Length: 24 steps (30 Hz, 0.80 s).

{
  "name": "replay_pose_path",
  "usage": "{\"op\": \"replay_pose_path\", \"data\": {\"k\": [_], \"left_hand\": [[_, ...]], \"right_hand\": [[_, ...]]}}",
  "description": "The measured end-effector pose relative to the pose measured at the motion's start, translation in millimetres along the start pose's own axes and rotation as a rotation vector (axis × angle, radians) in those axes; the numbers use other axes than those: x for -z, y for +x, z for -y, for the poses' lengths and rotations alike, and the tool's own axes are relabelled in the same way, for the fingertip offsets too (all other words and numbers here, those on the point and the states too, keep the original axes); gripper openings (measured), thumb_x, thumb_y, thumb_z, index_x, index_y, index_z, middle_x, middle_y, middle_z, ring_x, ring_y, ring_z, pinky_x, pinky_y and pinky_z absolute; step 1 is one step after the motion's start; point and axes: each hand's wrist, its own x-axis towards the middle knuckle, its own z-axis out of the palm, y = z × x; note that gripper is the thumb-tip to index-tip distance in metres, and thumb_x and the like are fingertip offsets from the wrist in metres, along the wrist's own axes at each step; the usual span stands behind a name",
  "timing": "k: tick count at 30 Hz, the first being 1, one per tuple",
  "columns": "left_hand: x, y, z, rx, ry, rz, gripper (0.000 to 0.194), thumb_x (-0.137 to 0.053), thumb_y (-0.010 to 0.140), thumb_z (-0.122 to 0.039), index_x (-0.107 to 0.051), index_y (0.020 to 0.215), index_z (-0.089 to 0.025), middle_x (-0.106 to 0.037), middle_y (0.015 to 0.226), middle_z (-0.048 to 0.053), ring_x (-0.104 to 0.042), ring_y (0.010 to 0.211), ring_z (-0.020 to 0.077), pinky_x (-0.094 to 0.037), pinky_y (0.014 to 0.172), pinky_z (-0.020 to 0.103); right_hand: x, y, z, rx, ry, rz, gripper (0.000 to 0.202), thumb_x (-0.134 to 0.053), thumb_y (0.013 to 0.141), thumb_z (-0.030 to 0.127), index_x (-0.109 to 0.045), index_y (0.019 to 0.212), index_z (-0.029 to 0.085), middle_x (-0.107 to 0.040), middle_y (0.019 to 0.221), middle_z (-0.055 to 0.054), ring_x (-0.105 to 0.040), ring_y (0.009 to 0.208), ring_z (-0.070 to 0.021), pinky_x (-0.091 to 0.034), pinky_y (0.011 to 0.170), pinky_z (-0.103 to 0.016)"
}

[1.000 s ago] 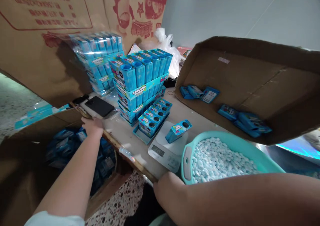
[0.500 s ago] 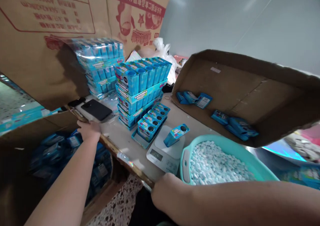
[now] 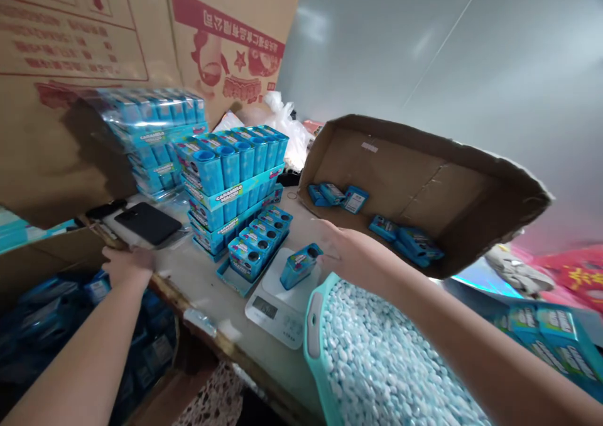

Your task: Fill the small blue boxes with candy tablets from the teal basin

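Observation:
My left hand (image 3: 126,266) is at the table's worn wooden edge (image 3: 169,293), its fingers curled on the edge. My right hand (image 3: 335,242), smeared by motion, is at the right end of a small blue candy box (image 3: 300,266); whether it touches the box I cannot tell. This box lies tilted on a white digital scale (image 3: 276,316), whose display is too blurred to read. Beneath my right forearm, a turquoise basin (image 3: 315,354) is full of pale blue and white candies (image 3: 377,350). Left of the scale, several upright blue boxes (image 3: 254,244) stand in a display tray (image 3: 230,278).
Stacked blue display trays (image 3: 230,181) stand behind, beside a plastic-wrapped stack (image 3: 155,134). A black phone (image 3: 148,223) lies at the left. An open carton (image 3: 405,174) holding several blue boxes leans at the right. Below left, another carton holds many blue boxes (image 3: 51,319).
My right hand has moved from the table's front edge, over the basin, to the box on the scale. My left hand stays at the table edge. The view has shifted right.

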Motion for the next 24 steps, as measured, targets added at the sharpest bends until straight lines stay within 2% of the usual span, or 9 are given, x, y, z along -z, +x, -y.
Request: {"op": "replay_pose_path", "data": {"k": [2,4,6,8,10,13,18,21,24], "left_hand": [[0.7,-1.4,-4.2,0.104,0.017,-0.046,0.068,-0.042,0.095,-0.041,-0.022,0.146,-0.001,-0.038,0.141,0.038,-0.050,0.128,0.0504,-0.044,0.098,0.064],[1.5,-3.6,-9.2,0.157,0.029,-0.072,0.067,-0.045,0.093,-0.041,-0.028,0.146,-0.004,-0.043,0.142,0.034,-0.052,0.128,0.0486,-0.046,0.099,0.062],[2.5,-6.3,-13.7,0.184,0.033,-0.089,0.065,-0.046,0.093,-0.041,-0.030,0.146,-0.006,-0.044,0.142,0.032,-0.052,0.129,0.0481,-0.046,0.099,0.062],[3.7,-9.0,-16.5,0.200,0.034,-0.094,0.065,-0.045,0.093,-0.040,-0.030,0.147,-0.007,-0.044,0.143,0.032,-0.052,0.129,0.0482,-0.046,0.099,0.063],[4.6,-10.9,-17.5,0.199,0.033,-0.090,0.066,-0.046,0.093,-0.040,-0.030,0.148,-0.008,-0.044,0.144,0.031,-0.052,0.129,0.0476,-0.046,0.101,0.062],[5.6,-11.6,-16.4,0.186,0.034,-0.087,0.067,-0.047,0.093,-0.042,-0.031,0.149,-0.008,-0.045,0.145,0.030,-0.052,0.130,0.0461,-0.045,0.103,0.059],[8.8,-11.5,-14.7,0.185,0.035,-0.079,0.071,-0.047,0.091,-0.045,-0.031,0.150,-0.009,-0.045,0.145,0.032,-0.051,0.131,0.0473,-0.045,0.104,0.060],[11.2,-12.4,-15.9,0.174,0.039,-0.060,0.076,-0.046,0.089,-0.050,-0.030,0.151,-0.011,-0.044,0.146,0.032,-0.051,0.131,0.0475,-0.046,0.103,0.060],[11.2,-12.1,-17.1,0.188,0.056,-0.063,0.079,-0.046,0.086,-0.055,-0.030,0.151,-0.014,-0.045,0.146,0.031,-0.051,0.132,0.0468,-0.046,0.103,0.060]], "right_hand": [[-4.8,-17.4,-6.5,-0.055,-0.015,-0.005,0.051,-0.055,0.093,0.027,-0.046,0.141,0.015,-0.069,0.119,-0.016,-0.067,0.101,-0.0304,-0.048,0.078,-0.035],[-8.9,-41.4,-16.2,-0.128,-0.080,0.068,0.033,-0.056,0.092,0.027,-0.060,0.123,0.017,-0.071,0.112,-0.015,-0.068,0.098,-0.0337,-0.049,0.077,-0.039],[-13.0,-65.2,-27.5,-0.185,-0.117,0.167,0.019,-0.058,0.090,0.027,-0.067,0.105,0.020,-0.072,0.102,-0.012,-0.069,0.091,-0.0347,-0.050,0.071,-0.040],[-15.9,-80.3,-37.9,-0.164,-0.060,0.209,0.013,-0.056,0.092,0.027,-0.069,0.094,0.024,-0.073,0.095,-0.008,-0.070,0.085,-0.0308,-0.048,0.067,-0.037],[-16.6,-79.7,-46.9,-0.118,0.014,0.129,0.021,-0.049,0.097,0.026,-0.068,0.090,0.024,-0.072,0.094,-0.006,-0.069,0.085,-0.0257,-0.048,0.069,-0.034],[-17.4,-46.0,-63.1,-0.123,-0.015,-0.044,0.028,-0.041,0.099,0.021,-0.069,0.095,0.020,-0.071,0.098,-0.008,-0.066,0.091,-0.0235,-0.046,0.077,-0.032],[-41.0,53.5,-98.2,-0.193,-0.024,0.031,0.014,-0.058,0.091,0.018,-0.071,0.095,0.017,-0.072,0.094,-0.010,-0.067,0.086,-0.0254,-0.047,0.072,-0.033],[-67.2,103.5,-109.9,-0.131,0.012,0.073,0.027,-0.063,0.094,0.025,-0.064,0.120,0.018,-0.067,0.118,-0.009,-0.064,0.102,-0.0242,-0.051,0.088,-0.040],[-92.4,133.4,-114.8,-0.092,0.043,0.124,0.034,-0.066,0.095,0.032,-0.061,0.127,0.020,-0.060,0.131,-0.010,-0.061,0.110,-0.0249,-0.052,0.095,-0.046]]}}
